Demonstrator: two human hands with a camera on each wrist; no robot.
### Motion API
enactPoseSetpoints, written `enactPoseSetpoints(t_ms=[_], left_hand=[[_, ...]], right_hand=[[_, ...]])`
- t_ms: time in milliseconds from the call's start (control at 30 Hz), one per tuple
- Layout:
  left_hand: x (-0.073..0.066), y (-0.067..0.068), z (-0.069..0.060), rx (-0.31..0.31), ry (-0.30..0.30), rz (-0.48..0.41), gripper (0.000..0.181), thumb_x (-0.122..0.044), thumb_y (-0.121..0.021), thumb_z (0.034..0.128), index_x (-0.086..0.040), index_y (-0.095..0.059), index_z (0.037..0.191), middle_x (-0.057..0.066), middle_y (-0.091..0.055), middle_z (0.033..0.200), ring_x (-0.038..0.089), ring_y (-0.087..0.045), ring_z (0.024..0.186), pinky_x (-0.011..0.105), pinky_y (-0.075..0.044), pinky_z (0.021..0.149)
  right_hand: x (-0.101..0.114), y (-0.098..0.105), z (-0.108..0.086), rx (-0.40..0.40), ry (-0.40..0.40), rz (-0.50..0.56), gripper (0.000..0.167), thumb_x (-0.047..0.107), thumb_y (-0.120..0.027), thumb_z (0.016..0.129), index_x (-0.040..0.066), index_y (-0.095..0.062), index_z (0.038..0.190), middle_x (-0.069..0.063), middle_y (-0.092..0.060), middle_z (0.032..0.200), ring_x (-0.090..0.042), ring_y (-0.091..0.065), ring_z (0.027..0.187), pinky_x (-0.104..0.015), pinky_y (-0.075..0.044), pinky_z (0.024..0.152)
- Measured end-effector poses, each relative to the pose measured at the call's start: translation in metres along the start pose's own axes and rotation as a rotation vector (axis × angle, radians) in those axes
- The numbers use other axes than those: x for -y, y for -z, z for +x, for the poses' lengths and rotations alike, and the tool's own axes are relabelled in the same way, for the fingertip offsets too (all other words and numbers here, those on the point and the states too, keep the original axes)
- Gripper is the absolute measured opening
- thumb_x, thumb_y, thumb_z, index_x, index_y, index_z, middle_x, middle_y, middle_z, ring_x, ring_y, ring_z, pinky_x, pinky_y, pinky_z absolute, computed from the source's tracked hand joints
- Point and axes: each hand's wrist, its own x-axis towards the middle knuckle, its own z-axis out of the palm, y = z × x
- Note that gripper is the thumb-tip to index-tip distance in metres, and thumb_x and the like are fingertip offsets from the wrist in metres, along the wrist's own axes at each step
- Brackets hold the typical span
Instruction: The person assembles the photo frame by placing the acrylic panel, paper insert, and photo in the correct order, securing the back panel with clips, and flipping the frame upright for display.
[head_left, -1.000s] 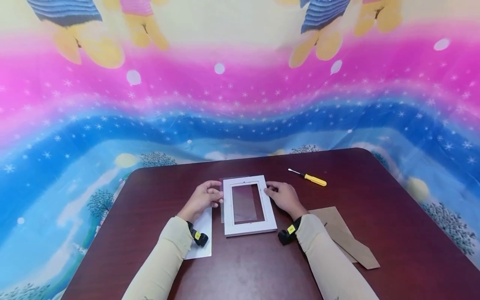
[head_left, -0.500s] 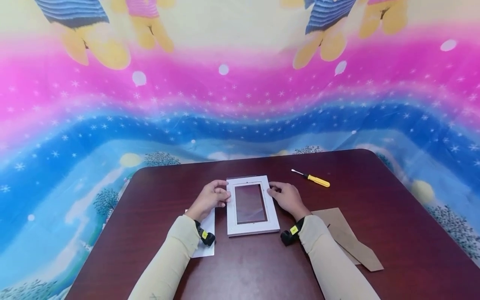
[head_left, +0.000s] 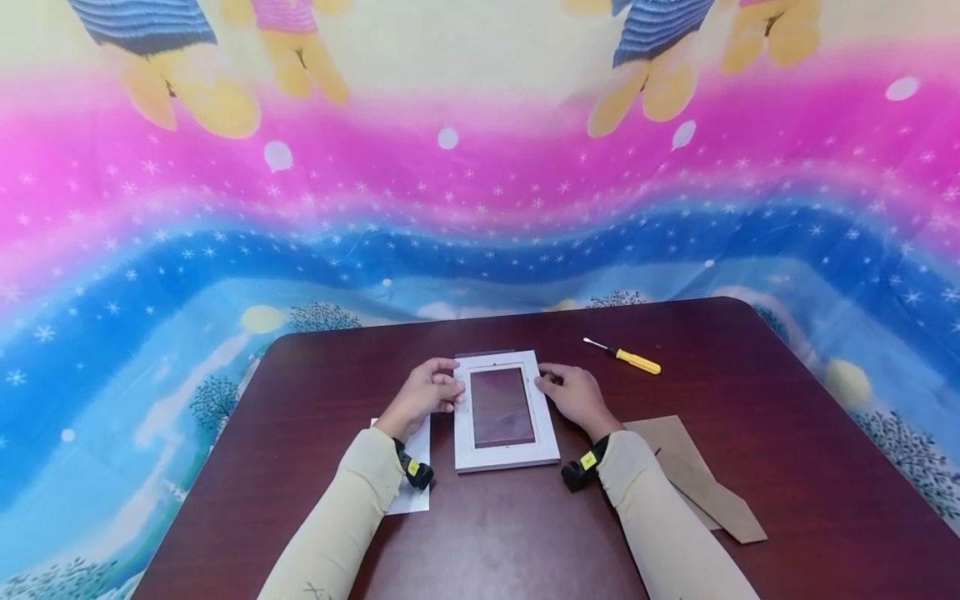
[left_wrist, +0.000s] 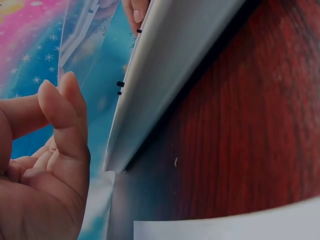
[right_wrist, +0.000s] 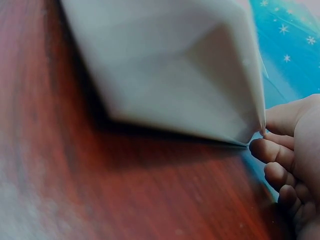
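A white picture frame [head_left: 471, 459] lies on the dark red table, its opening facing up. Over it is a clear sheet [left_wrist: 95, 55], whose far edge shows just past the frame's top in the head view. My left hand [head_left: 420, 396] pinches the sheet's left edge between thumb and finger, and in the left wrist view it is apart from the frame. On the other side, my right hand [head_left: 579, 398] holds the frame's right edge with thumb and fingertips. Small black tabs [left_wrist: 120, 85] stick out of the frame's inner side.
A yellow-handled screwdriver [head_left: 636, 361] lies at the back right. To the right is a brown backing board [head_left: 660, 429] with a stand leg, partly under the right forearm. White paper [head_left: 417, 496] lies below the left wrist. A patterned cloth [head_left: 480, 183] hangs behind the table [head_left: 495, 533].
The clear sheet has moved right, from jutting out past the frame's left side to lying over its opening. My left hand moved right with it; the right hand stays at the frame's edge.
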Motion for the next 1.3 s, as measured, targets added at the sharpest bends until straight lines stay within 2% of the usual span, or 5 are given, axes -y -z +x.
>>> enactPoseSetpoints(t_ms=[233,600,833,1067,1300], left_hand=[[0.0032,-0.0015,0.0003,-0.007,0.025,0.012,0.045,0.001,-0.064,0.0919,0.000,-0.047,0.133,0.012,-0.064,0.082,0.020,-0.063,0.070,0.029,-0.051,0.059],[0.0016,-0.0037,0.0050,0.001,0.014,-0.005,0.045,0.003,-0.063,0.0912,0.001,-0.046,0.132,0.014,-0.064,0.084,0.020,-0.064,0.070,0.029,-0.051,0.059],[0.0042,-0.0040,0.0031,0.008,0.021,-0.006,0.044,0.001,-0.063,0.0921,0.001,-0.045,0.132,0.014,-0.065,0.085,0.020,-0.063,0.069,0.029,-0.050,0.059],[0.0048,-0.0063,0.0030,0.006,0.017,0.004,0.044,0.000,-0.064,0.0923,0.001,-0.045,0.132,0.012,-0.065,0.082,0.020,-0.062,0.067,0.029,-0.050,0.058],[0.0039,-0.0101,0.0047,0.008,0.024,0.013,0.043,0.001,-0.063,0.0922,0.001,-0.046,0.131,0.014,-0.065,0.084,0.020,-0.063,0.067,0.029,-0.049,0.057]], right_hand=[[-0.0045,-0.0036,-0.0011,0.007,-0.006,-0.005,0.038,0.031,-0.064,0.095,0.013,-0.065,0.128,0.004,-0.064,0.090,-0.016,-0.056,0.079,-0.038,-0.044,0.075],[-0.0011,-0.0023,0.0016,0.000,-0.005,0.004,0.038,0.031,-0.064,0.096,0.013,-0.065,0.129,0.004,-0.065,0.091,-0.017,-0.056,0.080,-0.039,-0.045,0.076],[0.0023,-0.0016,0.0007,0.008,-0.003,0.009,0.038,0.032,-0.063,0.096,0.013,-0.064,0.129,0.004,-0.064,0.091,-0.016,-0.056,0.080,-0.038,-0.045,0.074],[0.0005,-0.0004,0.0021,-0.008,0.014,-0.002,0.037,0.031,-0.064,0.096,0.013,-0.065,0.128,0.004,-0.065,0.091,-0.016,-0.056,0.080,-0.038,-0.045,0.075],[-0.0021,-0.0007,0.0021,-0.002,-0.006,0.000,0.038,0.032,-0.064,0.095,0.014,-0.065,0.128,0.005,-0.065,0.092,-0.015,-0.056,0.079,-0.038,-0.045,0.074]])
